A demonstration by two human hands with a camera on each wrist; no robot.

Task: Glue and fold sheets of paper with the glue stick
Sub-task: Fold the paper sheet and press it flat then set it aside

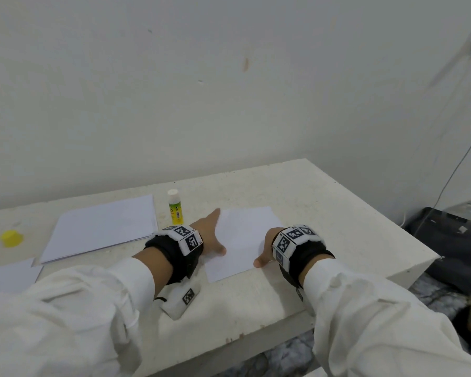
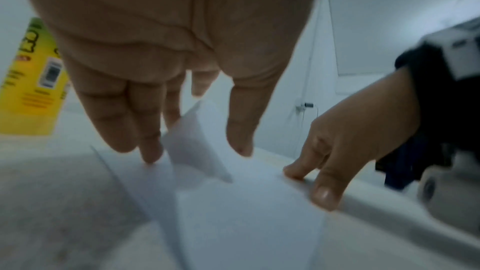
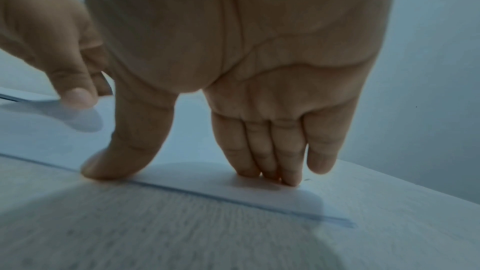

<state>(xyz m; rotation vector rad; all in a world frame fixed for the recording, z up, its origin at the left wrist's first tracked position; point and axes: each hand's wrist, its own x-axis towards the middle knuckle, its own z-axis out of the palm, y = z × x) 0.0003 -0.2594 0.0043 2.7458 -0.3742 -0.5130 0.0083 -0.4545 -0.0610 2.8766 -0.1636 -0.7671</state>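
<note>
Sheet [image 1: 245, 240]: flat on table [image 1: 337, 213], between your hands.
Left hand [image 1: 211, 235]: fingers straight, tips touching its 9 o'clock edge.
Right hand [image 1: 265, 251]: fingers extended, pressing its 3 o'clock edge.
Glue stick [image 1: 175, 208]: upright, 11 o'clock of sheet.

White sheet [image 1: 242, 240] lies flat between both hands. Uncapped glue stick [image 1: 175, 206] stands upright just beyond the left hand [image 1: 208, 235].
</note>
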